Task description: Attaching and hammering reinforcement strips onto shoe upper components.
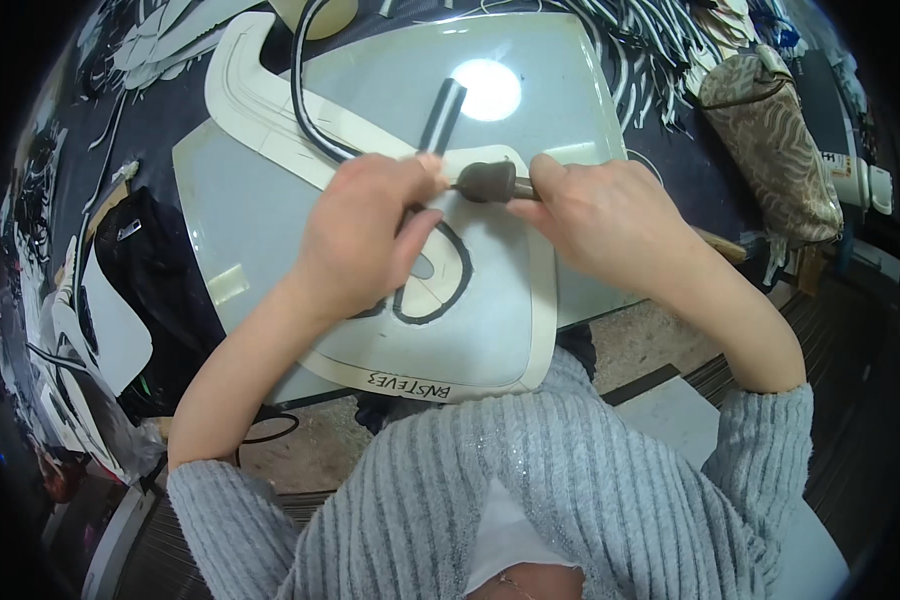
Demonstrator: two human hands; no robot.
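Observation:
My left hand (365, 215) is closed, its thumb and fingertips pinching a black strip with a pale stripe (444, 112) over a cream card template (335, 120). The strip's short end sticks up past my fingers; whether the long looped length behind joins it is hidden. In my right hand (605, 215) is a dark brown, bulb-shaped tool (488, 182) with a thin tip pointing left at my left fingertips. Its exact kind is unclear. Below my left hand, a rounded cream piece (435, 280) with a black edging lies inside the template, partly covered by that hand.
The template lies on a glossy grey board (240, 200) on a dark table. A patterned pouch (775, 145) and white bottle (860, 180) stand at the right. Piled strips (650, 60) lie at the back right, cut pieces (175, 45) at the back left, black cloth (155, 290) at left.

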